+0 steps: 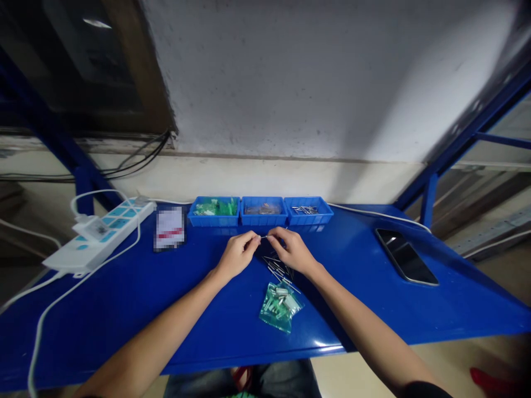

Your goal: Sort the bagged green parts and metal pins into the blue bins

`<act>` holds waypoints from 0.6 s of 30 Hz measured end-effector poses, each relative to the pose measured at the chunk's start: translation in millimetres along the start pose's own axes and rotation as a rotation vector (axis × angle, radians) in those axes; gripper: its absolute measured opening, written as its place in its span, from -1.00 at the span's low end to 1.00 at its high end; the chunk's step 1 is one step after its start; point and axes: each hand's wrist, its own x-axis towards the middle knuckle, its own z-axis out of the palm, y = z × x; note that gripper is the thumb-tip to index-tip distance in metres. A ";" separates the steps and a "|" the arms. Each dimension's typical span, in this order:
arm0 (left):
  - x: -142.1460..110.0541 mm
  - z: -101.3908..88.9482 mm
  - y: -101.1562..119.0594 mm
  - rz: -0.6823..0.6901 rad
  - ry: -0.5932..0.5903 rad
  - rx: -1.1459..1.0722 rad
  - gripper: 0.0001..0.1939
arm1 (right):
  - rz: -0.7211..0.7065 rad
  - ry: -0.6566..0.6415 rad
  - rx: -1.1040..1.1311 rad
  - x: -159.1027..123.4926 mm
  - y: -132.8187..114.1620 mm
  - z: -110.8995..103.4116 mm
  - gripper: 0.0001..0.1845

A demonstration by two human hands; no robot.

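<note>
My left hand [239,253] and my right hand [293,250] meet above the middle of the blue table, both closed in a pinch. Between the fingertips runs a thin metal pin [264,237], gripped at either end; its details are too small to make out. Below my right hand lies a loose pile of slim metal rods [279,267], partly covered by that hand. Nearer to me is a clear green plastic bag [280,307] with pale pieces in it.
Three blue bins stand along the wall: one with green bags [214,223], one with brownish contents [262,221], one with metal rods [307,220]. A white power strip [99,237] and cables occupy the left. A phone [406,257] lies right; a blurred card [170,228] lies left.
</note>
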 end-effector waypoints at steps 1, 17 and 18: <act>0.0 0.3 0.2 0.002 -0.001 -0.002 -0.71 | -0.003 0.001 -0.009 0.2 -0.2 -0.2 -0.80; -1.4 -5.0 4.3 0.079 0.077 0.041 -0.69 | -0.084 0.058 -0.027 -1.5 -7.3 -3.3 -0.79; -1.2 -5.0 4.6 0.071 0.036 0.045 -0.70 | -0.102 0.077 -0.046 -1.6 -6.8 -5.4 -0.80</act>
